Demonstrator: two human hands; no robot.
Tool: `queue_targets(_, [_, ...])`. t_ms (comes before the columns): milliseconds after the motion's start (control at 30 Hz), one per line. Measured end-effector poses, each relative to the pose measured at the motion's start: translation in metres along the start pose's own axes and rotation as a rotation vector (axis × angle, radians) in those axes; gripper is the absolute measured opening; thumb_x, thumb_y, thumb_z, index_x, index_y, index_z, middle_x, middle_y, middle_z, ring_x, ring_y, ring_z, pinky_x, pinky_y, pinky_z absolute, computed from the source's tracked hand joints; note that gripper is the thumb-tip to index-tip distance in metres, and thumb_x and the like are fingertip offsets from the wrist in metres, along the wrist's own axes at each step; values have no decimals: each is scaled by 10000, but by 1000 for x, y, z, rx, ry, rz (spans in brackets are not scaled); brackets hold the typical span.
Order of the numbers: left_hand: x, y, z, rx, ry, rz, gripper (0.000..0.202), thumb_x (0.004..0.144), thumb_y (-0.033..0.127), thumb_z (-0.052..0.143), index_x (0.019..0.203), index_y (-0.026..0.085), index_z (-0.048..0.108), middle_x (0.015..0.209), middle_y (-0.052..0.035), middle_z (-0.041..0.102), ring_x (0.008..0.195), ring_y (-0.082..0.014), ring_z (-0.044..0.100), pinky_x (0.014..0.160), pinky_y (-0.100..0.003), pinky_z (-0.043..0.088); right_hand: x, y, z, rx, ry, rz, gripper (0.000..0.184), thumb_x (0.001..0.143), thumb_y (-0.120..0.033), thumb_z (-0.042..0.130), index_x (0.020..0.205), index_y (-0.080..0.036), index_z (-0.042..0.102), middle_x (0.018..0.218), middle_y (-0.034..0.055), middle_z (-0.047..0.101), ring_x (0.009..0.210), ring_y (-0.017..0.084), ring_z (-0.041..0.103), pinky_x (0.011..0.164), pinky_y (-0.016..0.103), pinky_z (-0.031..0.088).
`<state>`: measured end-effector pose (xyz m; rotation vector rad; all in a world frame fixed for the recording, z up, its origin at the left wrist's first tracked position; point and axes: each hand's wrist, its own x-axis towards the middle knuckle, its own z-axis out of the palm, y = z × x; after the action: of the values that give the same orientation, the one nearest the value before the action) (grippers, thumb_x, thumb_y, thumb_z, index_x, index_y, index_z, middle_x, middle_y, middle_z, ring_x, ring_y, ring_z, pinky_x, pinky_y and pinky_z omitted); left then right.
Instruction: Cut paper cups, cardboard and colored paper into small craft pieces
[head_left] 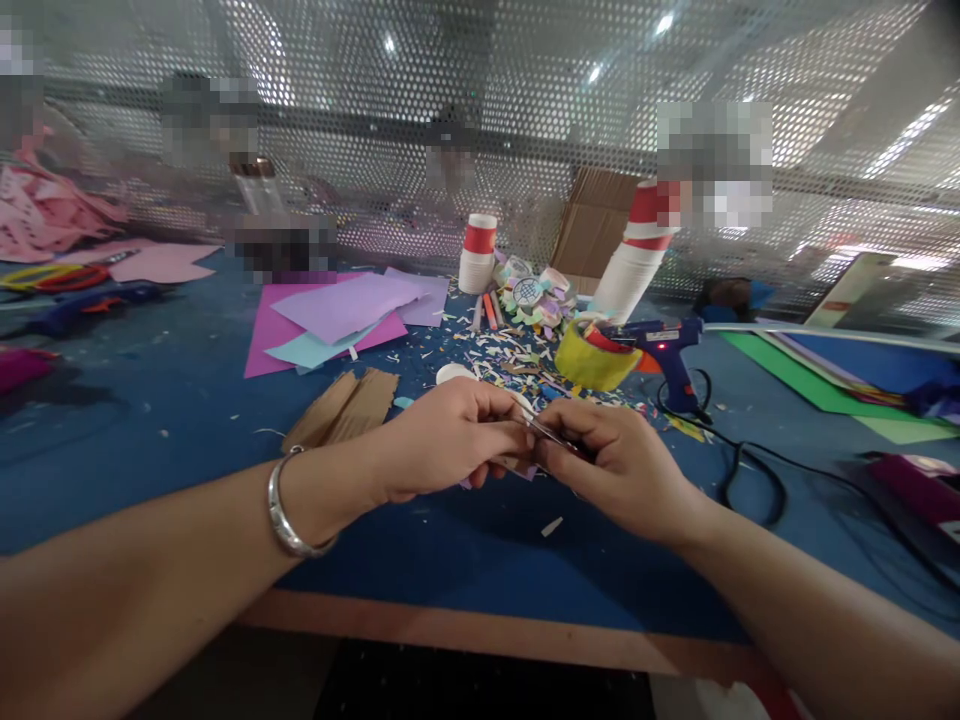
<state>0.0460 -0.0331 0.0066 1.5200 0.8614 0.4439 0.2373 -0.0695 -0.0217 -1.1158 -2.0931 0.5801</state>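
Note:
My left hand [457, 435], with a silver bangle on its wrist, is closed in a pinch over the middle of the blue table [480, 570]. Its fingers grip a small piece of paper, of which purple and brownish bits [517, 465] peek out below. Close beside it, almost touching, my right hand [611, 450] is closed around a slim metal tool [551, 432], apparently scissors, mostly hidden by the fingers. The tool's thin end points toward the left fingertips. A white round piece [456, 373] lies just behind my left hand.
Paper scraps [517, 350] litter the table behind my hands. A glue gun [667, 350] leans on a yellow tape roll [596, 360], its cord trailing right. Torn cardboard [345, 405], purple sheets [345, 305], stacked paper cups [634, 265] and green sheets [787, 375] surround the work area.

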Motion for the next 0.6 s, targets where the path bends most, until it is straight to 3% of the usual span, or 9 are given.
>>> queue_targets(200, [4, -8, 2, -201, -7, -50, 130, 805, 209, 667, 702, 143, 624, 613, 29, 605, 496, -53, 464, 421, -185, 312, 1, -4, 1, 25, 66, 9, 155, 819, -159, 529, 676, -180, 586, 576, -51, 485, 537, 88, 418, 516, 218, 334])
queue_targets(400, [2, -4, 4, -320, -2, -190, 142, 773, 152, 646, 643, 148, 591, 544, 50, 545, 444, -34, 439, 404, -173, 240, -1, -11, 2, 82, 78, -15, 154, 771, -117, 501, 656, -196, 566, 566, -54, 467, 505, 84, 397, 479, 220, 314])
queue_targets(600, [-3, 4, 4, -404, -88, -278, 171, 731, 130, 652, 600, 146, 544, 505, 63, 470, 408, -15, 341, 383, -165, 141, -1, -11, 1, 57, 43, -4, 163, 732, -108, 497, 597, -199, 510, 539, -49, 459, 493, 84, 390, 487, 231, 317])
